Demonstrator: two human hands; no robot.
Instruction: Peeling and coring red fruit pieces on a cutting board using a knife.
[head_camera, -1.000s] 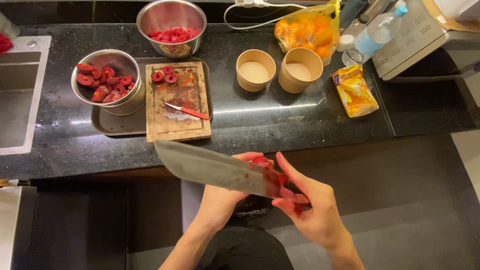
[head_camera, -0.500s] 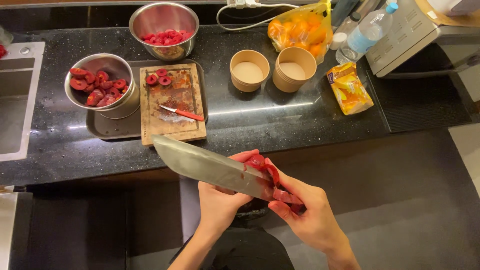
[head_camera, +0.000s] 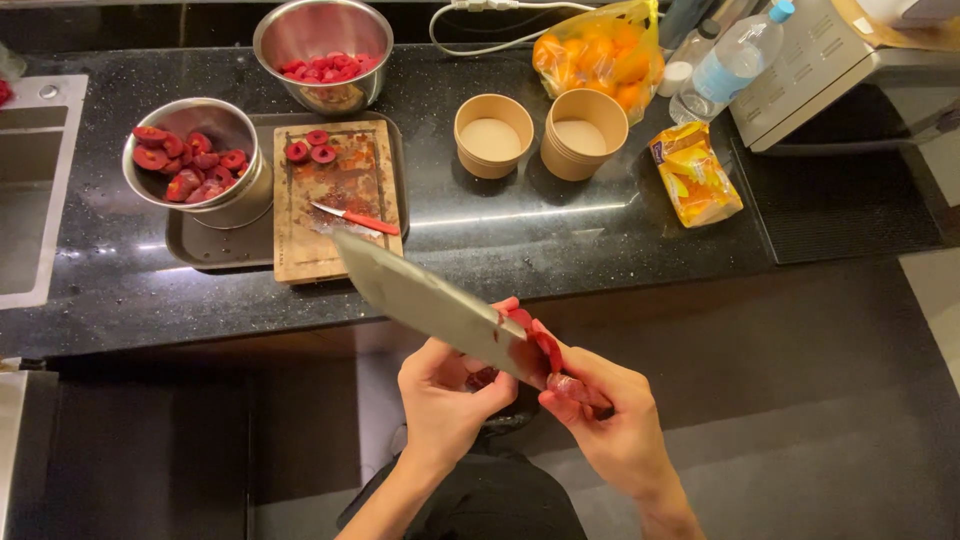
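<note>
Head view: both hands are held together low in the scene, off the near edge of the counter, with the cleaver between them, its long axis running from the red handle in the right hand up and to the left toward the cutting board. The right hand is closed around the handle, while the left hand is cupped narrow under the blade, pinching a small red fruit piece against the steel. The blade's far tip points over the counter edge, so the left hand is the nearer one to the board and the steel bowl of red pieces.
</note>
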